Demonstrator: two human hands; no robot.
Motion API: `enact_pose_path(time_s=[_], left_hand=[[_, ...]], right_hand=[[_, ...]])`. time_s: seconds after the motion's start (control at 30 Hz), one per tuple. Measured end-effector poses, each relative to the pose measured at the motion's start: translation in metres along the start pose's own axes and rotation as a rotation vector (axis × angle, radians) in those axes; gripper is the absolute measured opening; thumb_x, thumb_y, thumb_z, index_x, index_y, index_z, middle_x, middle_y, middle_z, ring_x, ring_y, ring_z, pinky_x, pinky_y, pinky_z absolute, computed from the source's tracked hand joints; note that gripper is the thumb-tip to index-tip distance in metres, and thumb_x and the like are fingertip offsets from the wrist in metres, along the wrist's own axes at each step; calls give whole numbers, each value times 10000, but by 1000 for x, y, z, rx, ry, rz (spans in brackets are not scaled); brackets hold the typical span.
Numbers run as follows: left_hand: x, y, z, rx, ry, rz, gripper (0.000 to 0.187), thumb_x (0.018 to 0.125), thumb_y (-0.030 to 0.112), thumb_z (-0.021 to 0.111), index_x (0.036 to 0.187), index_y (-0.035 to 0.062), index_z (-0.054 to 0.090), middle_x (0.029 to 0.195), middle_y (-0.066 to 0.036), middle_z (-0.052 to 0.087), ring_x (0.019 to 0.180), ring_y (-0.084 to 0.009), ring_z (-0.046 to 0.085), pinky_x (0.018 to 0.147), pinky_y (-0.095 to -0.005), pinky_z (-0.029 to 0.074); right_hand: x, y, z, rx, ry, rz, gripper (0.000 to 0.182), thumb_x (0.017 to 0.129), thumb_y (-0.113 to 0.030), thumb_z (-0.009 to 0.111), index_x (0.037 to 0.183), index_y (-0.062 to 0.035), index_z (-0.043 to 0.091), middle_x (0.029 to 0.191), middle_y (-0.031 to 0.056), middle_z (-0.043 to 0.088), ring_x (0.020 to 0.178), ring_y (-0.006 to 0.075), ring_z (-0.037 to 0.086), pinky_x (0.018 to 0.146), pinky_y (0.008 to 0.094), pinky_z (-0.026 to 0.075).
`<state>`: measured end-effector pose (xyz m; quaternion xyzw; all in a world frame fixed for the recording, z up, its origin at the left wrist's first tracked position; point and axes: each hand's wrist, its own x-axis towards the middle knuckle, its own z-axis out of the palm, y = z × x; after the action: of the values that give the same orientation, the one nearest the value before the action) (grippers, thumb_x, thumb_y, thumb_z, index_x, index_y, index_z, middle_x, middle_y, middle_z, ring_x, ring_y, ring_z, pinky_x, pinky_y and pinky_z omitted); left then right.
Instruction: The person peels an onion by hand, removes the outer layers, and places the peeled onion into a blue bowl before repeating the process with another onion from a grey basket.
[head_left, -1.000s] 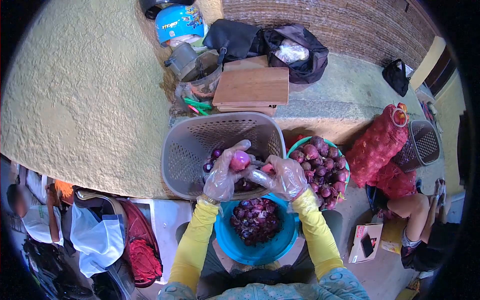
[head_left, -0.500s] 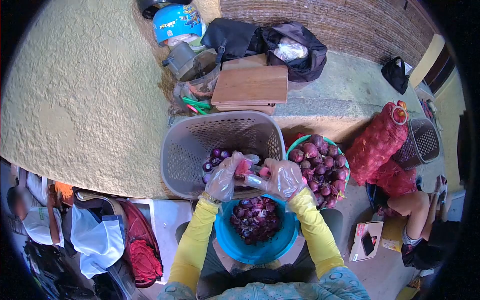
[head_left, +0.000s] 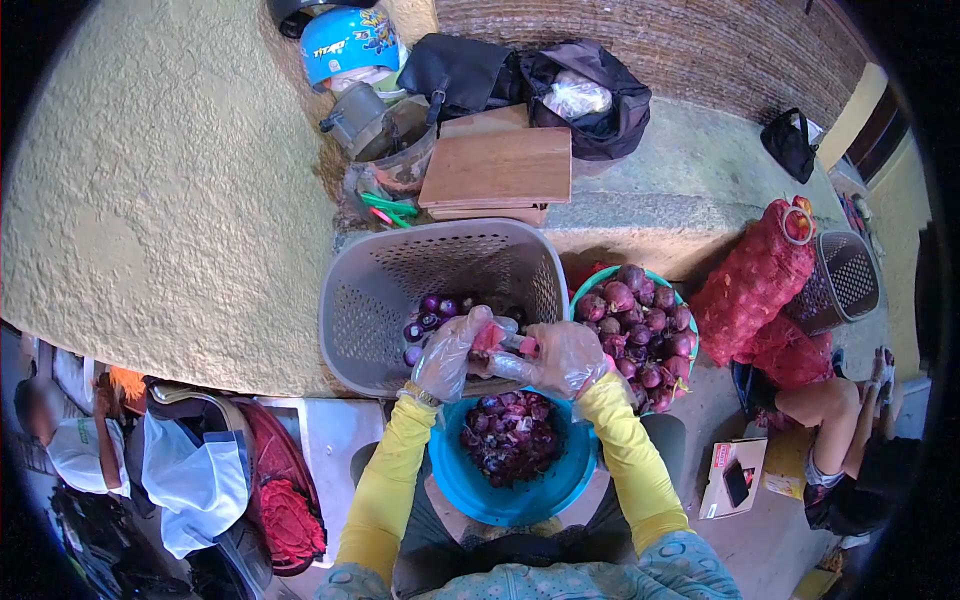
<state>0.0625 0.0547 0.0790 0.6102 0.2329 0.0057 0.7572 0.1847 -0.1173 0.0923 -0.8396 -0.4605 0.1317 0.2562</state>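
My left hand [head_left: 450, 355], in a clear plastic glove, has its fingers closed over the front of the grey perforated basket [head_left: 345, 300]. Something reddish, probably an onion, is between its fingers. My right hand [head_left: 568, 355], also gloved, is closed beside it on a small tool with a pink part, too blurred to name surely. Peeled purple onions [head_left: 428, 321] lie inside the basket. Below my hands, a blue basin [head_left: 450, 480] contains dark red onion skins [head_left: 510, 440]. To the right, a green-rimmed tub [head_left: 692, 345] holds unpeeled red onions [head_left: 620, 297].
Wooden boards [head_left: 495, 168], black bags [head_left: 460, 75] and a blue helmet [head_left: 350, 42] sit beyond the basket. A red mesh sack [head_left: 752, 280] stands at the right, near a seated person's legs [head_left: 825, 410]. Another person [head_left: 80, 440] is at the left edge.
My right hand has turned slightly, its fingers curling more around the tool. My left hand stays nearly in place.
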Motion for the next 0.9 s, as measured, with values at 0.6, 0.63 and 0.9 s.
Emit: enact_pose_path(time_s=[0.6,0.63,0.9], left_hand=[[8,-14,-9,-24,8,-94,724,946,717,542,1076,24,704,928,-65,655,807,-150,657,637,-290,590],[8,-13,-9,-50,11,-120,725,947,716,540,1082,23,705,922,-65,653,804,-153,654,642,-290,588],[6,-13,-7,-53,15,-119,721,942,712,556,1103,23,701,929,-59,651,819,-161,646,663,-320,597]], right_hand=[[-2,-3,0,-41,-28,49,728,796,-795,630,749,-73,702,680,203,678,699,394,703,643,499,547],[-2,-2,-2,-51,18,31,725,795,-795,632,750,-75,699,677,201,678,694,390,704,639,499,548],[-2,1,1,-52,52,19,717,789,-788,643,754,-75,710,678,203,680,685,392,703,635,505,551]])
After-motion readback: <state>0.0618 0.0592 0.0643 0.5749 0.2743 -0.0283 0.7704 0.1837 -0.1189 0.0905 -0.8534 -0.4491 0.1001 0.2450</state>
